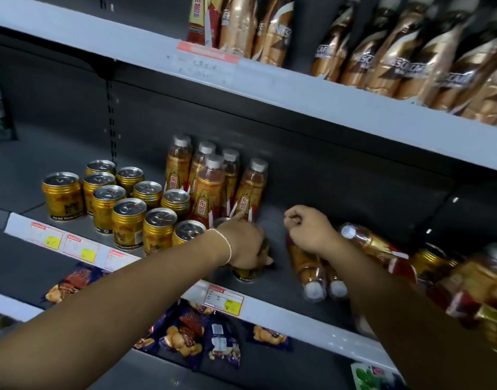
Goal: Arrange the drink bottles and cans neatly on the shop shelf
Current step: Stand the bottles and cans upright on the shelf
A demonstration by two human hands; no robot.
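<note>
Looking down from the head view | my left grip [245,243] wraps a gold can [247,273] at the near edge of the shelf [283,280], just right of the standing cans [129,209] | my right grip [312,232] is curled above two lying bottles [307,267], holding or not I cannot tell | upright bottles [213,187] stand farther back.

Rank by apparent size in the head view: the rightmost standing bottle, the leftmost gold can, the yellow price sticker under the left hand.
Rightmost standing bottle, tallest.
Leftmost gold can, shorter; it sits nearer the camera, so the gap is unsure.
Yellow price sticker, smallest.
</note>
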